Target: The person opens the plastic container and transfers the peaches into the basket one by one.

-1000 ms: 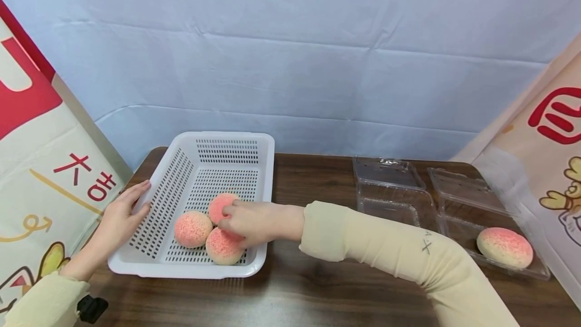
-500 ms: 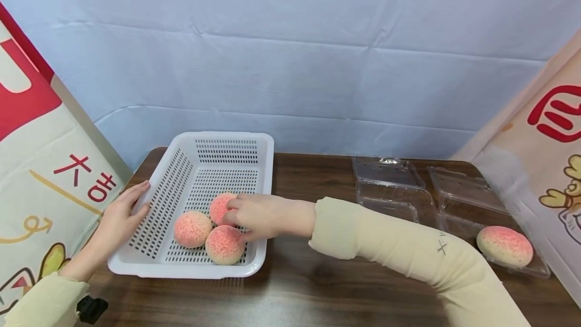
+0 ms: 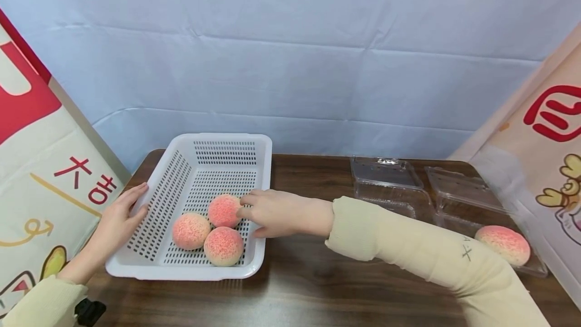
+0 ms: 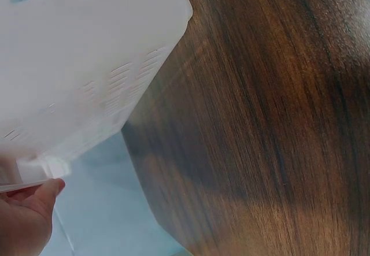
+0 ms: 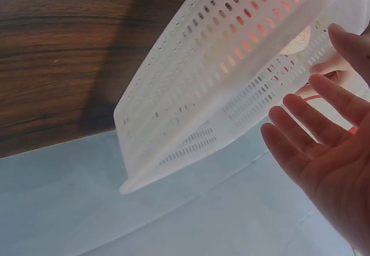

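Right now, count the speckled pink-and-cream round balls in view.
4. In the white perforated plastic basket: a left ball, a back ball and a front ball. In the rightmost clear plastic container: a fourth ball. The cream right sleeve could hide more.

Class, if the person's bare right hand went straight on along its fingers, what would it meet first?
The right hand would probably meet the farthest-back pink-and-cream speckled round ball in the white perforated plastic basket, though its height is unclear, so it might pass over.
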A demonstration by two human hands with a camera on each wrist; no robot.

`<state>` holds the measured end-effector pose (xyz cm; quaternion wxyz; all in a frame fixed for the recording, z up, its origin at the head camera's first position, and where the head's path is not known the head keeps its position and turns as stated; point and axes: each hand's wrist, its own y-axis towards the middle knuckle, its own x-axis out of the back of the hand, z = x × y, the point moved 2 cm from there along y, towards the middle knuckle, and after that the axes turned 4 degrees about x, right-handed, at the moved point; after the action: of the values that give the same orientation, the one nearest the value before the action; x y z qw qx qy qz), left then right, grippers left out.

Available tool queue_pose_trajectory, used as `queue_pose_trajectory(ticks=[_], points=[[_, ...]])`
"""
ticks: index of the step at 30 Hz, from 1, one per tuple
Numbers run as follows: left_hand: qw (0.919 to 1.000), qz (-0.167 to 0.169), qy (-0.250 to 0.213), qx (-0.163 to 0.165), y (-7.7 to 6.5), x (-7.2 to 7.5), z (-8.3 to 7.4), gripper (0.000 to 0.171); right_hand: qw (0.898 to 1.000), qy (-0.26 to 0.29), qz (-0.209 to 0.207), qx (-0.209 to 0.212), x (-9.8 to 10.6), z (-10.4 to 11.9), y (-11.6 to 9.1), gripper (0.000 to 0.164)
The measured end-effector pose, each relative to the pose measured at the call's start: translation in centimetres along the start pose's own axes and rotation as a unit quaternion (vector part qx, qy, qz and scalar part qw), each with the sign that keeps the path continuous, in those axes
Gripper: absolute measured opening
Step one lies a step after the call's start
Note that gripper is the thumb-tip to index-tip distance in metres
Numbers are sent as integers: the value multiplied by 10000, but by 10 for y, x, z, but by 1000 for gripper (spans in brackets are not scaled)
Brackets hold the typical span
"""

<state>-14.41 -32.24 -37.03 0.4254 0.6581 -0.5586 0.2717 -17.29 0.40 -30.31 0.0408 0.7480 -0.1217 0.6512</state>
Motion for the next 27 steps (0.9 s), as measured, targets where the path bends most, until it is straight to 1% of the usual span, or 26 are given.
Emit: queue_pose_trajectory(ticks=[5,12,18,27], points=[[10000,50,-12,38,-1,1,0,49,9998,45,74,-154,0,-2,-9,48],[9999,72,-7,70,-1,1,0,49,9997,71,-79,-242,-2,-6,-23,47],[9999,123,-83,49,0,0,2,50,9990,186,-20,-416,-4,-10,-34,48],[10000,-11,-20,20,0,0,-1,48,9972,478,-137,-555,-6,-18,-49,49]])
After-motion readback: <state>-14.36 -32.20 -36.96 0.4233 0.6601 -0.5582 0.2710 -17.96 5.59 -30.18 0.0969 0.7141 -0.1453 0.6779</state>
